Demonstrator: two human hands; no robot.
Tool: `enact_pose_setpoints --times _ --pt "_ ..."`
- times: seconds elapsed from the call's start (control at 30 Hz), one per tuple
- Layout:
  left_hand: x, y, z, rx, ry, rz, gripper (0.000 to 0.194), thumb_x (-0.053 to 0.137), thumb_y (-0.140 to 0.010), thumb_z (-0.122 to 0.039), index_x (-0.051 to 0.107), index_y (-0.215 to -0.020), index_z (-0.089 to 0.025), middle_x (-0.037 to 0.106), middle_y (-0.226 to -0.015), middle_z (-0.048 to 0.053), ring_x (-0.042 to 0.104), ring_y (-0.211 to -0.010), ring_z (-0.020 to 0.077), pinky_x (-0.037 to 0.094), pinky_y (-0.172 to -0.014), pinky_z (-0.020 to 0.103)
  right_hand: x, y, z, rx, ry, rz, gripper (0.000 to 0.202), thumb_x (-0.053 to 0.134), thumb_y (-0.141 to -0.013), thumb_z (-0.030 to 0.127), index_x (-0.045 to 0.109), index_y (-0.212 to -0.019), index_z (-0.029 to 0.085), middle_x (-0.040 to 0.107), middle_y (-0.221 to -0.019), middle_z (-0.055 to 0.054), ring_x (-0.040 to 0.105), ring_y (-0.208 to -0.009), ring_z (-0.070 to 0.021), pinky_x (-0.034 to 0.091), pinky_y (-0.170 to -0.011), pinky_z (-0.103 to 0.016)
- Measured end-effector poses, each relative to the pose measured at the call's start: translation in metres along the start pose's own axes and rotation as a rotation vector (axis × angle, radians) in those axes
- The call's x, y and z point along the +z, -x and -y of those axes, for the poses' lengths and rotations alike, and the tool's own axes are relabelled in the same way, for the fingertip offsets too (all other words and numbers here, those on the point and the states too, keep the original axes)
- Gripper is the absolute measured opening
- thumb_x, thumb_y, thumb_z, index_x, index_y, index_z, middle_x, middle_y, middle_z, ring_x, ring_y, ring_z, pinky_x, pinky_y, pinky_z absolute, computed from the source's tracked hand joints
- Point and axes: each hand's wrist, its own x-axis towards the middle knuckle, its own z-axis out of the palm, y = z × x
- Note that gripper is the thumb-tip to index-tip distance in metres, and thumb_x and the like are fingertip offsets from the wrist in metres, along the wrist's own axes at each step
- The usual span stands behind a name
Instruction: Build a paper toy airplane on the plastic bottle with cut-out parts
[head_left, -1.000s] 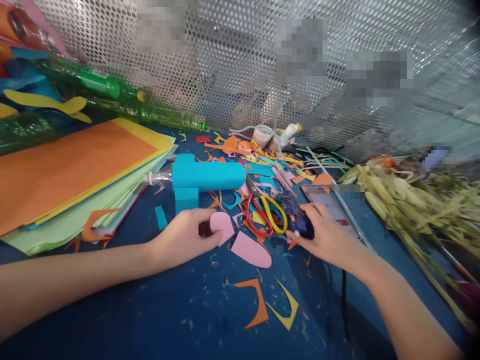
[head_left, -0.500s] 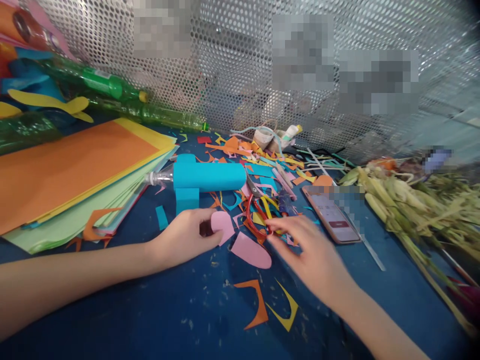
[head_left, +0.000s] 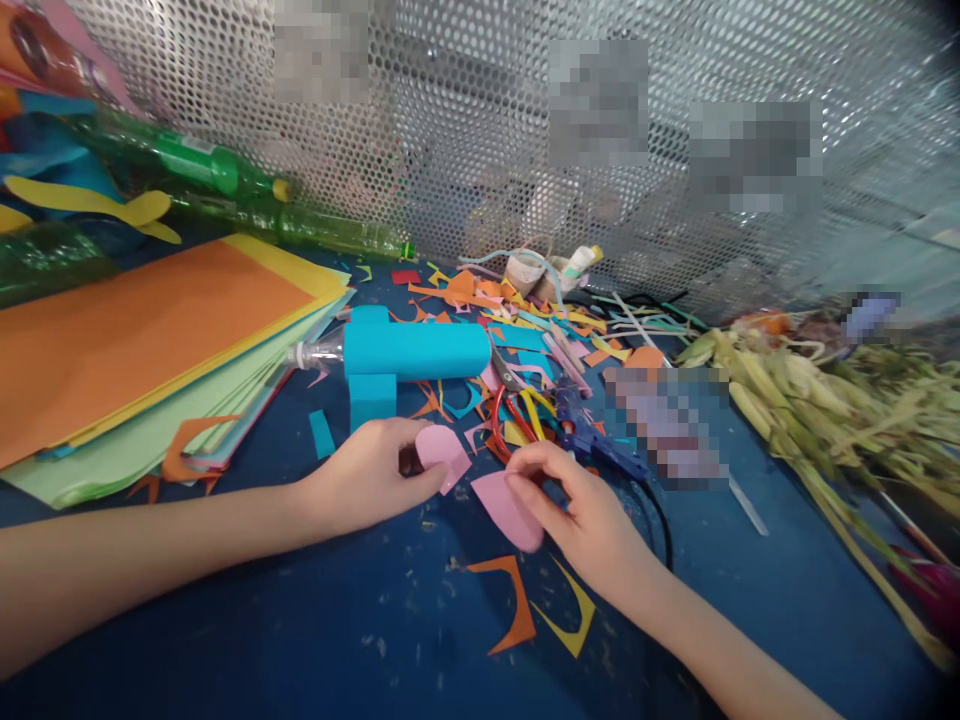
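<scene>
My left hand (head_left: 379, 472) pinches a rounded pink paper piece (head_left: 444, 455) between thumb and fingers, just above the blue tabletop. To its right, my right hand (head_left: 562, 500) grips a second pink paper piece (head_left: 514, 515) by its upper edge; this one has a rounded lower end. A gap lies between the two pieces. Behind my hands rests a plastic bottle wrapped in bright blue paper (head_left: 416, 350), its clear neck pointing left. Scissors with red and yellow handles (head_left: 517, 410) lie beyond my right hand, and a blue glue gun (head_left: 604, 445) with a black cord is beside them.
Stacked coloured paper (head_left: 150, 340) fills the left, with green bottles (head_left: 225, 175) behind. Paper scraps (head_left: 480, 290) spread along the back by a perforated metal wall (head_left: 465, 130). Dried husks (head_left: 810, 420) lie at right, near a blurred-out phone (head_left: 667, 430). Orange (head_left: 517, 605) and yellow (head_left: 574, 615) offcuts lie in front.
My right hand has moved from beside the scissors down and left, and has taken hold of the second pink piece, which is now tilted. The glue gun shows more. My left hand stays nearly still.
</scene>
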Motion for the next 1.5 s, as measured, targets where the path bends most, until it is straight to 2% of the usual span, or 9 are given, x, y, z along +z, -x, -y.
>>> enact_pose_setpoints --times 0.07,0.13,0.27,0.43,0.57,0.8,1.2,1.5 --pt "0.0 0.0 -0.002 0.054 0.028 0.023 0.014 0.051 -0.077 -0.019 0.065 -0.077 -0.018 0.064 -0.07 -0.002 0.056 -0.06 0.0112 0.038 -0.053 0.02 -0.001 0.0 0.002 0.105 -0.145 0.046 0.005 0.049 -0.089 0.027 0.049 -0.092 0.023 0.058 -0.076 0.002 0.056 -0.069 -0.0124 0.042 -0.062 -0.024" --pt "0.001 0.001 -0.004 0.081 0.026 0.025 0.014 0.052 -0.077 -0.019 0.066 -0.08 -0.019 0.064 -0.072 -0.002 0.057 -0.063 0.0115 0.039 -0.055 0.02 0.001 0.0 0.002 0.226 -0.277 0.099 0.013 0.055 -0.086 0.028 0.045 -0.093 0.023 0.058 -0.069 0.004 0.054 -0.06 -0.0109 0.04 -0.054 -0.022" --pt "0.007 0.004 -0.008 0.093 -0.064 -0.003 0.012 0.057 -0.076 -0.026 0.066 -0.08 -0.019 0.062 -0.071 0.0 0.057 -0.068 0.0145 0.042 -0.059 0.023 0.006 0.002 0.002 0.344 -0.392 0.132 0.024 0.061 -0.08 0.024 0.038 -0.085 0.022 0.056 -0.063 0.007 0.052 -0.057 -0.0088 0.036 -0.052 -0.02" --pt "0.011 0.005 -0.007 0.127 -0.113 -0.002 0.013 0.056 -0.078 -0.029 0.065 -0.077 -0.019 0.057 -0.068 0.0 0.056 -0.07 0.0154 0.042 -0.062 0.025 0.007 0.004 0.003 0.34 -0.343 0.135 0.017 0.058 -0.081 0.021 0.041 -0.08 0.021 0.049 -0.059 0.008 0.046 -0.053 -0.0076 0.033 -0.051 -0.02" --pt "0.012 0.004 -0.004 0.124 -0.132 0.0 0.015 0.055 -0.078 -0.029 0.06 -0.07 -0.018 0.055 -0.067 0.0 0.054 -0.068 0.0149 0.041 -0.06 0.025 0.007 0.002 0.005 0.323 -0.305 0.162 0.011 0.056 -0.082 0.021 0.045 -0.079 0.021 0.052 -0.061 0.006 0.05 -0.056 -0.0089 0.036 -0.053 -0.02" --pt "0.011 0.005 -0.005 0.136 -0.132 0.014 0.009 0.056 -0.075 -0.025 0.059 -0.069 -0.018 0.055 -0.066 0.0 0.053 -0.069 0.0148 0.04 -0.059 0.025 0.012 0.001 0.004 0.343 -0.25 0.158 0.006 0.056 -0.08 0.019 0.05 -0.078 0.02 0.056 -0.065 0.004 0.055 -0.06 -0.0103 0.04 -0.056 -0.022" --pt "0.011 0.004 -0.006 0.121 -0.128 0.033 0.008 0.056 -0.075 -0.023 0.062 -0.074 -0.018 0.056 -0.067 0.001 0.053 -0.07 0.0155 0.041 -0.06 0.025 0.016 0.002 0.001 0.369 -0.237 0.131 0.015 0.058 -0.082 0.031 0.05 -0.075 0.02 0.06 -0.066 0.002 0.056 -0.06 -0.0112 0.041 -0.054 -0.023" --pt "0.01 0.003 -0.006 0.167 -0.126 0.028 0.006 0.058 -0.073 -0.022 0.058 -0.069 -0.018 0.057 -0.067 0.0 0.053 -0.07 0.0159 0.041 -0.059 0.026 0.016 0.001 0.006 0.339 -0.215 0.119 0.014 0.056 -0.082 0.03 0.049 -0.075 0.02 0.059 -0.065 0.003 0.057 -0.059 -0.0114 0.041 -0.052 -0.022"
